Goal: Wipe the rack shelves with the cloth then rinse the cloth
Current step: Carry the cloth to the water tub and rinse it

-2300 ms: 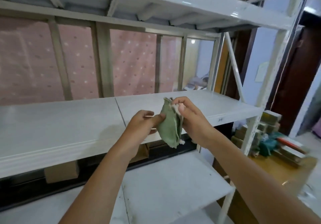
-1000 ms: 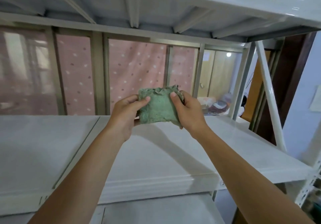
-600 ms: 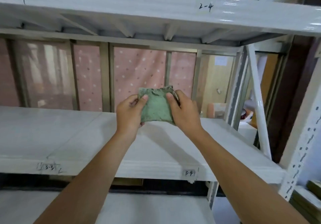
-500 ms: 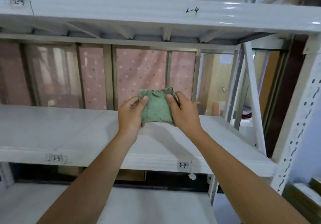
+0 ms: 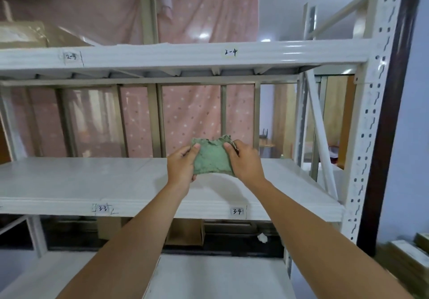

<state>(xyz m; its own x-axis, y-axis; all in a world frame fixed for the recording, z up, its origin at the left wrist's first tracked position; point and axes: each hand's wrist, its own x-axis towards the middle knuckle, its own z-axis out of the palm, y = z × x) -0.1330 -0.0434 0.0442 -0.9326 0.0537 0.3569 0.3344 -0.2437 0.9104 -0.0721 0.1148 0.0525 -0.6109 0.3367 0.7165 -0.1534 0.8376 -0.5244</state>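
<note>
Left hand (image 5: 181, 168) & right hand (image 5: 246, 161) each pinch our folded green cloth (image 5: 212, 159) above white metal shelf (image 5: 69, 178), nr front edge. Prob. pre-wipe; next we press cloth flat.

White rack (image 5: 369, 113), cardboard box (image 5: 34, 35) on the left of its upper shelf (image 5: 162, 55)

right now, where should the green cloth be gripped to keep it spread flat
Probably by its two side edges, one hand from each side: the cloth hangs upright and flat, and the left hand and right hand pinch there.
</note>
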